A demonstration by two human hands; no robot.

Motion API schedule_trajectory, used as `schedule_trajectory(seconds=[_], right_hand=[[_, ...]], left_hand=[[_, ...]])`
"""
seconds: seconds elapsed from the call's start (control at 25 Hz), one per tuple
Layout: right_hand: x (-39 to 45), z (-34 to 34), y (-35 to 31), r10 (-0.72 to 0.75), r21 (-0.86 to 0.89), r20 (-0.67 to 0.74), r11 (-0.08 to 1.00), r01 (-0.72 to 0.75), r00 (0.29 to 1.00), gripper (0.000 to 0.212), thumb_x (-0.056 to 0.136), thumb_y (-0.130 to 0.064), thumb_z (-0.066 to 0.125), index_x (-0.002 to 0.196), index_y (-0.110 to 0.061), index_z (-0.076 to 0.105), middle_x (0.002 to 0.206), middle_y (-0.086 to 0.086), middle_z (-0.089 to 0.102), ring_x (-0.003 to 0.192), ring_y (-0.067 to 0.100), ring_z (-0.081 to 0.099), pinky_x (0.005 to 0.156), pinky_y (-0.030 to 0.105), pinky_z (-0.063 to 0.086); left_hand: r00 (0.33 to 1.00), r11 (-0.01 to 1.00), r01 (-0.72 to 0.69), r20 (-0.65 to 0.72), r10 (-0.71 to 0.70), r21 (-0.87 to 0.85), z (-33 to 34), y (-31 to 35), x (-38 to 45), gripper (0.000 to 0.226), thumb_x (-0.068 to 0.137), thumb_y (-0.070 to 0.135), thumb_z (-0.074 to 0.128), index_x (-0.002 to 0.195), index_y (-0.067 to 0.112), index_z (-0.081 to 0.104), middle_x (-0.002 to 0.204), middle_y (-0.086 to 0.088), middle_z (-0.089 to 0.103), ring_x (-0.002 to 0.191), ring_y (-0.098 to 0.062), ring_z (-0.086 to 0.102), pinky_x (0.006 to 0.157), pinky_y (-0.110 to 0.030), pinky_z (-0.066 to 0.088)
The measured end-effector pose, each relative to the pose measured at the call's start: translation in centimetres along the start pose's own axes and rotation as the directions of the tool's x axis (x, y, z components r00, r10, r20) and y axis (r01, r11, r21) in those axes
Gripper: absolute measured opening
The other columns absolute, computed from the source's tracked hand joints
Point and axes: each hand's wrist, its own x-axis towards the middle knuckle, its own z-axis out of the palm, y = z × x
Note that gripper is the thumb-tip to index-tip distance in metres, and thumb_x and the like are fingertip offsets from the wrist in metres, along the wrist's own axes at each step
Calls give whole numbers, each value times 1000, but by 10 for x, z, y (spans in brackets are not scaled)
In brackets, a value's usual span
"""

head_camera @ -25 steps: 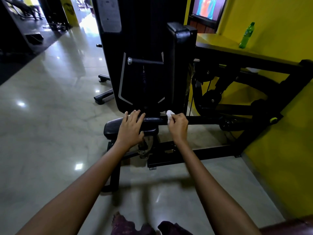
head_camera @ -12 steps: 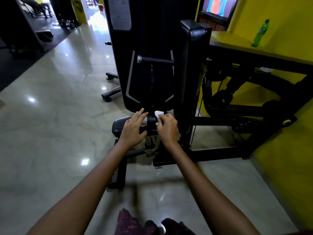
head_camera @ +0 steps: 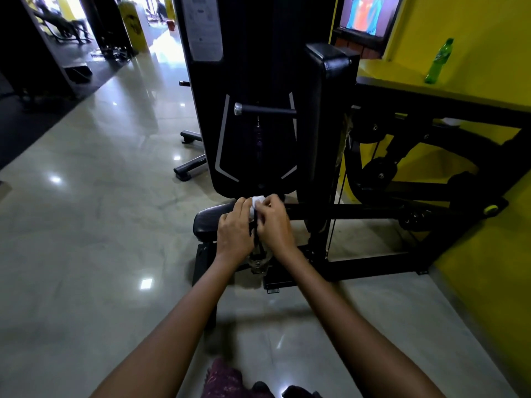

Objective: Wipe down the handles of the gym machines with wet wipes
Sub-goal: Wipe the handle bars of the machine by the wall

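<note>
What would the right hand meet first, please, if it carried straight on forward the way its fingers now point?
Probably the machine's black shroud panel. The right hand, pinching the white wipe with the left hand, points up and away over the seat pad. Depth is unclear, so the gap cannot be judged.

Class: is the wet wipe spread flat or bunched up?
Bunched up: the wet wipe shows as a small white wad between the right hand and left hand.

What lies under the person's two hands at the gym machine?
A black padded seat shows beneath the left hand. The right hand pinches a white wipe. A dark bar runs out rightward; the part beneath the hands is covered.
</note>
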Motion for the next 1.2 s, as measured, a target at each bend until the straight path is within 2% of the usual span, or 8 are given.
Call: schedule_trajectory(seconds=[0.12,0.32,0.4,0.48,0.64,0.8,1.0,1.2], right_hand=[[-20,-1,15,-162,-53,-43,986,160,986,22,88,-3,56,109,-5,64,94,10,54,84,17,51,68,26,47],[7,-2,-6,37,-63,-65,997,-41,997,17,89,-4,51,95,0,67,92,9,53,84,16,49,65,19,41],[-2,-3,-6,-56,-64,-21,996,55,998,17,88,-3,54,98,-1,67,92,10,53,84,18,50,67,20,44],[-12,-14,9,-169,-103,-7,980,167,986,20,85,1,57,101,-3,67,89,12,54,81,21,53,64,25,46],[6,-21,5,-2,-164,-44,987,-6,999,20,89,-1,50,99,0,67,95,12,54,89,23,52,69,21,39],[-2,-18,1,-158,-119,67,979,165,985,22,88,0,53,105,-2,67,96,12,56,90,22,52,71,21,40],[17,-27,-4,-22,-162,39,986,29,999,24,89,-3,49,102,-3,69,99,15,56,93,23,54,75,28,47],[11,-29,2,-103,-176,156,976,130,982,25,91,-8,51,109,-6,67,102,12,56,98,21,52,79,28,47]], left_hand=[[998,998,46,35,-45,-32,3,2,-2,71,76,9,67,141,6,37,144,-11,40,106,-34,60,82,-43,52],[995,998,58,84,-56,-32,13,-3,-5,92,74,9,71,147,6,16,152,-14,21,84,-31,65,66,-39,56],[994,997,67,90,-64,-30,16,-3,-5,95,74,9,71,148,7,12,153,-15,20,80,-29,65,63,-37,56],[993,996,85,90,-81,-42,15,-2,-6,90,75,10,69,148,7,17,153,-14,20,81,-31,65,62,-38,56],[989,994,110,102,-109,-4,12,3,-6,90,77,13,68,149,6,14,153,-13,17,80,-28,64,62,-33,54],[984,991,129,121,-132,36,7,8,-6,87,80,15,66,149,8,13,155,-10,13,87,-28,64,67,-33,52],[973,985,138,173,-154,101,-2,11,-5,89,81,15,62,150,10,6,157,-6,7,94,-30,62,72,-33,50],[959,982,149,226,-172,116,-9,13,-5,92,77,14,66,149,11,7,157,-3,6,103,-33,60,75,-36,49]])
